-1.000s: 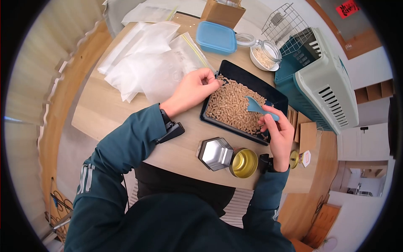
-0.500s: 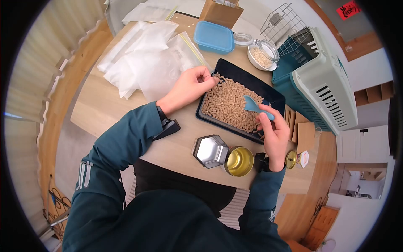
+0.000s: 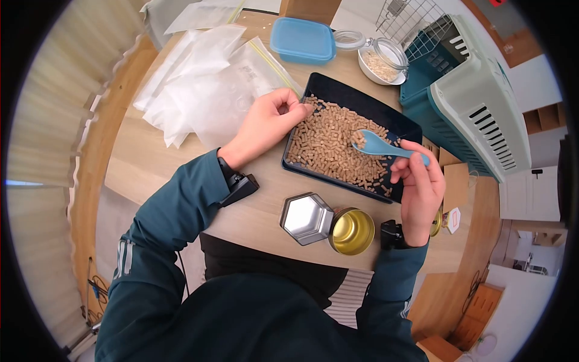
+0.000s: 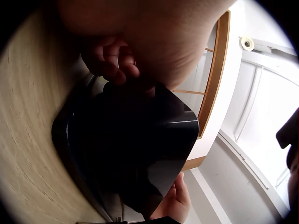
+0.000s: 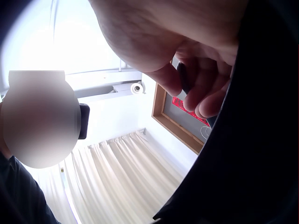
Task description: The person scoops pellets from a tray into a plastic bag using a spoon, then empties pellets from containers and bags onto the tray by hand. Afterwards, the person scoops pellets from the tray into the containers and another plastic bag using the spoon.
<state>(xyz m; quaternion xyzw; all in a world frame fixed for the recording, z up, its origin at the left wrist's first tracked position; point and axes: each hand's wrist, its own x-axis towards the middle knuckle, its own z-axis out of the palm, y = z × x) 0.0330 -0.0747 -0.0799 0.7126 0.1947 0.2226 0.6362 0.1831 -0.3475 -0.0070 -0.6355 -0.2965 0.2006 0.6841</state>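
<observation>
Now level, pellets in its bowl: light-blue plastic spoon (image 3: 386, 147) – handle pinched by right hand (image 3: 418, 188), pointing left. Left hand (image 3: 268, 123) pinches black tray (image 3: 398, 128) corner.

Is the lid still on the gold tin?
No. In the head view the gold tin stands open on the table, and its hexagonal lid lies beside it, touching it.

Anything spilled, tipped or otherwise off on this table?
Nothing stands out. The brown pellets stay inside the black tray, the blue plastic spoon holds a few, and the hexagonal metal tin stands upright, open.
</observation>
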